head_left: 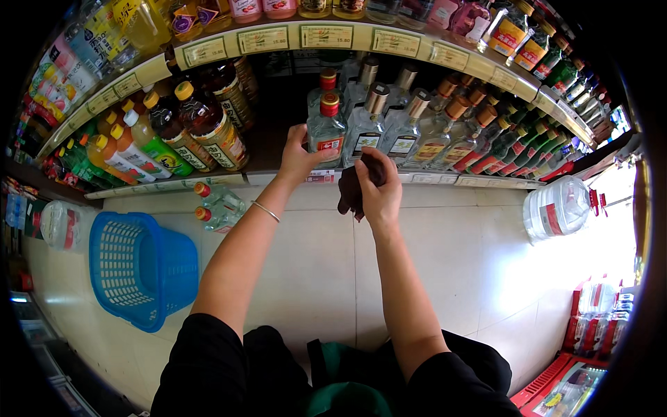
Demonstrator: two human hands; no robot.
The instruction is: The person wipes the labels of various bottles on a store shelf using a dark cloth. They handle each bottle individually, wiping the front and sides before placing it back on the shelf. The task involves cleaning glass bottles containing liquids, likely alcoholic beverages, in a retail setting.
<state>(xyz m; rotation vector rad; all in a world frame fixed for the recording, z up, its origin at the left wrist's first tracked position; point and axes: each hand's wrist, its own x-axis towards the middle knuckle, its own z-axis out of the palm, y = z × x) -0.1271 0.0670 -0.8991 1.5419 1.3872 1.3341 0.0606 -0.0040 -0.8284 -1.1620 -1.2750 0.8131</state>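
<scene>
On the lower shelf stands a clear glass bottle (326,128) with a red cap and a red-and-white label. My left hand (304,154) is closed around its lower left side, thumb across the front. A second red-capped bottle (328,80) is right behind it. My right hand (383,193) grips a bunched dark brown cloth (353,189) just in front of the shelf edge. Close by that hand are clear bottles with silver caps (365,130). On the floor by my left forearm sit two more red-capped bottles (221,201).
A blue plastic basket (177,267) stands on the tiled floor at left. Large brown drink bottles (208,125) fill the shelf's left part, green bottles (511,146) its right. An upper shelf edge with price tags (326,37) overhangs. A big water jug (556,208) sits at right.
</scene>
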